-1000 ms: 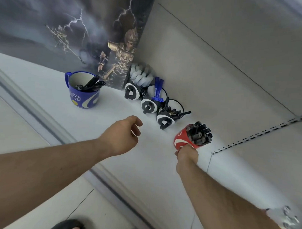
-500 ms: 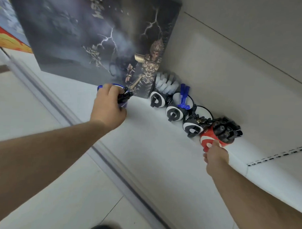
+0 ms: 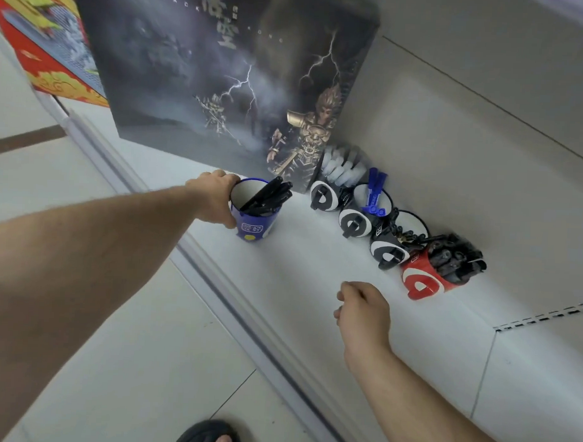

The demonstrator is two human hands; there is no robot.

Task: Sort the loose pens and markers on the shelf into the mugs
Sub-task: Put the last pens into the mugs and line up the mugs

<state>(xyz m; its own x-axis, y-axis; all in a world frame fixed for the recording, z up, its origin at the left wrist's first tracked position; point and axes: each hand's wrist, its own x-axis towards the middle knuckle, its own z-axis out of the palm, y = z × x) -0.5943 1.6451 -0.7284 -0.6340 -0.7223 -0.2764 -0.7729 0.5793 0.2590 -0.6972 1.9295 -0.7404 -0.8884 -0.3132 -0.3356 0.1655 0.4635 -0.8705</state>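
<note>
**Blue mug in my left hand, four mugs lined up at the wall**

While my left hand (image 3: pixel 215 198) wraps around the near side of the blue mug (image 3: pixel 255 219), fingers curled at its rim and thumb low on its wall, the mug stands upright on the white shelf (image 3: pixel 298 264), just in front of the dark poster box (image 3: pixel 222 73). Black pens (image 3: pixel 268 197) lean inside it, their tips toward the box.

My right hand (image 3: pixel 363 311) hangs over the shelf with its fingers curled into a loose fist; I see nothing in it. It is near the red mug (image 3: pixel 423 278) but not touching it.

From the head camera, four more mugs run in a row along the back wall. Farthest left is a black-and-white mug (image 3: pixel 324 197) filled with white markers (image 3: pixel 340 166). Next comes a second black-and-white mug (image 3: pixel 354 223) with blue markers (image 3: pixel 374 190) sticking out. A third black-and-white mug (image 3: pixel 388 252) holds thin dark pens; I cannot tell their kind. The red mug ends the row on the right, packed with black markers (image 3: pixel 454 256). All four handles face me.

A red and yellow box (image 3: pixel 48 47) stands left of the poster box. My sandalled foot (image 3: pixel 210 436) shows on the tiled floor (image 3: pixel 113 363) below.
</note>
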